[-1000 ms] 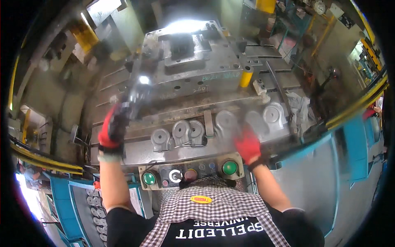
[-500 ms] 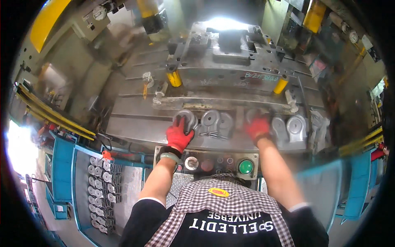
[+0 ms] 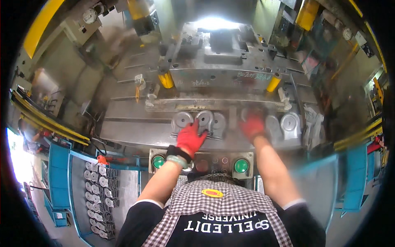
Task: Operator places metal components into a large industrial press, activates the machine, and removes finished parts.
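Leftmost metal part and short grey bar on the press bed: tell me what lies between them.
In the head view, two metal parts side by side, the left hand partly covering one.

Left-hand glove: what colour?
Red. The glove on the left hand shows clearly in the head view.

"Where does this view look from?"
"The person's head: it's the left one of two fisheye cameras, facing down and forward over the checked apron."
"How near is it?"
"Closest to the apron, low in frame. The left hand and right hand sit mid-frame, the metal die block farther off. Straight edges bend toward the dark rim."
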{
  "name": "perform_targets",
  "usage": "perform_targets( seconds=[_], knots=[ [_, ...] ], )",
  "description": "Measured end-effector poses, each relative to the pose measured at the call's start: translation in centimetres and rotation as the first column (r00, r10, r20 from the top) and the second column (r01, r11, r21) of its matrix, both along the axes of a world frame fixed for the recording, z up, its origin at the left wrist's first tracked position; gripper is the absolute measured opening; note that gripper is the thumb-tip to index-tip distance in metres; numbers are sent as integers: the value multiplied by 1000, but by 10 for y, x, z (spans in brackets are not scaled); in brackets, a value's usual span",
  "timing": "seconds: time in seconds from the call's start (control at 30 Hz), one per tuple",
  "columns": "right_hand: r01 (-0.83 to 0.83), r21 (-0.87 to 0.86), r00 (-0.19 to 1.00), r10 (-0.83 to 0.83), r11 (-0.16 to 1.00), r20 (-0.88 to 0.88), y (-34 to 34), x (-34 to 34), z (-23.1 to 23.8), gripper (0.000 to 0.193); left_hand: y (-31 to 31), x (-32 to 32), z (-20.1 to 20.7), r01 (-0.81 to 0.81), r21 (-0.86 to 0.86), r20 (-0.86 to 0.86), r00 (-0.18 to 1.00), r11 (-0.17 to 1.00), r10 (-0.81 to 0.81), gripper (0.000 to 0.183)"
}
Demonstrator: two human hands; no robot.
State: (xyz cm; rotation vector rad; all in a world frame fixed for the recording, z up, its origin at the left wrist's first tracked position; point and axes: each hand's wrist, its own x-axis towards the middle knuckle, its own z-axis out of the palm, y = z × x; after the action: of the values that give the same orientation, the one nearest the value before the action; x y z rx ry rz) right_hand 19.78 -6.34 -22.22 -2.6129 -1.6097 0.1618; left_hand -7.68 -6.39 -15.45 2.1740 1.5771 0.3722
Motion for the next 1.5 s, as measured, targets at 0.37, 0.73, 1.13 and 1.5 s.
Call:
perform_targets(
  seconds=[0.37,0.73,1.13,1.5],
  knots=[
    [-36,-81,999,38,996,17,-7,-16,30,88,22,38,-43,-129,-236,-166,982,963,91,86],
    [-10,-42,996,6,999,-92,-6,-13,24,87,36,36,-60,-302,-49,180,935,952,306,68],
    [-47,217,901,135,975,-412,-9,58,-53,101,-11,82,-10,-27,72,-184,982,997,40,75],
    [42,516,296,483,856,-824,-44,67,95,45,-8,24,-98,261,-779,621,202,570,757,48]
  ],
)
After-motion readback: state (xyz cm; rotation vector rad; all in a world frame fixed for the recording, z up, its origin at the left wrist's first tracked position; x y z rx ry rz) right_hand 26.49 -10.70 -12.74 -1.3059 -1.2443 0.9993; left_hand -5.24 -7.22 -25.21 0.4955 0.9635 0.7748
